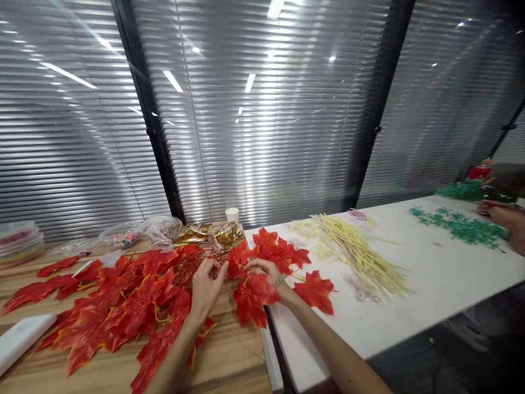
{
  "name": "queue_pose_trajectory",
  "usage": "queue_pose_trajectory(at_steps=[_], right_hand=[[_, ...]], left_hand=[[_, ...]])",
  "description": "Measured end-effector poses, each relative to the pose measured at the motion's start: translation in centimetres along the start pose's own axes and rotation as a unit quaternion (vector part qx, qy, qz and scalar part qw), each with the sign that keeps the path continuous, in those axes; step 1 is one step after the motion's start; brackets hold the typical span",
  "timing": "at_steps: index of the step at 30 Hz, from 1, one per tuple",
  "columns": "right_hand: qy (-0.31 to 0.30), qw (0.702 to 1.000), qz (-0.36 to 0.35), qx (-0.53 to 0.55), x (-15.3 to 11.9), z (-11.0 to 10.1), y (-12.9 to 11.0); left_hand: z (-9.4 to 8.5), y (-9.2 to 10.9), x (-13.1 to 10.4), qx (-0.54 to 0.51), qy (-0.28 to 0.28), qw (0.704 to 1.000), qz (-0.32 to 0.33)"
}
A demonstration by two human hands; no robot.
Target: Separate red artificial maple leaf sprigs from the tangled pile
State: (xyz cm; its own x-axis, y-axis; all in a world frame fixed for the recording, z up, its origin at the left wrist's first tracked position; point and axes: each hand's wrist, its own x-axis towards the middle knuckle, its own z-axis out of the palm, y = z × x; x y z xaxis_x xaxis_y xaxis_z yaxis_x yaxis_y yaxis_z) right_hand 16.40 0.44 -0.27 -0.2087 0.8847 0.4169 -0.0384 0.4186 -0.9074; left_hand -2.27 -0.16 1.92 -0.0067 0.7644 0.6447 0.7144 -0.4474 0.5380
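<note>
Above the wooden table my left hand [208, 282] has its fingers curled, thumb and index close together; whatever may be between them is too small to make out. Close by on the right, my right hand [264, 271] is bent over a red maple leaf [252, 301], its fingers closed around something hidden among the leaves and stems. More red leaves [283, 251] spread beyond my right hand, and one leaf [315, 291] lies on the white table. A large heap of red artificial leaves [118, 312] lies left of my left hand, beside thin reddish stems [184, 273].
Gold packets [227, 235], a paper cup [232, 215] and a tub of beads [123, 236] stand at the back. Yellow stems [361, 251] and green foliage [463, 225] lie on the white table [430, 295]. Another person's hand [502, 213] is at far right.
</note>
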Motion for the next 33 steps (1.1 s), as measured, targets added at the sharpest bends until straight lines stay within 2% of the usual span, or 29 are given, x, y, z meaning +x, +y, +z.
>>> queue_pose_trajectory(at_steps=[5,8,10,14,19,23,28,33], right_hand=[[0.039,0.998,-0.025,-0.048,0.2,-0.2,0.2],[0.106,0.99,-0.044,-0.077,0.3,-0.6,-0.2],[0.159,0.982,-0.054,-0.091,0.3,-1.1,-0.4],[0.24,0.961,-0.088,-0.105,0.5,-1.9,0.2],[0.266,0.948,-0.115,-0.133,0.6,-2.1,1.0],[0.329,0.936,-0.099,-0.081,0.5,-2.4,0.4],[0.377,0.922,-0.087,-0.005,0.7,-3.7,0.4],[0.453,0.885,-0.109,0.004,1.3,-4.9,0.5]], left_hand=[[0.2,-0.8,0.0,0.074,-0.063,0.994,0.042],[0.1,-1.2,-0.1,0.135,-0.101,0.984,0.059],[-0.1,-1.6,0.1,0.166,-0.104,0.978,0.073],[-1.1,-2.2,0.8,0.215,-0.052,0.972,0.085],[-2.0,-2.7,1.2,0.249,0.004,0.965,0.082],[-2.3,-3.6,1.1,0.285,0.027,0.954,0.087],[-2.8,-4.6,1.4,0.355,0.085,0.931,0.003],[-3.3,-5.3,1.6,0.4,0.11,0.909,-0.052]])
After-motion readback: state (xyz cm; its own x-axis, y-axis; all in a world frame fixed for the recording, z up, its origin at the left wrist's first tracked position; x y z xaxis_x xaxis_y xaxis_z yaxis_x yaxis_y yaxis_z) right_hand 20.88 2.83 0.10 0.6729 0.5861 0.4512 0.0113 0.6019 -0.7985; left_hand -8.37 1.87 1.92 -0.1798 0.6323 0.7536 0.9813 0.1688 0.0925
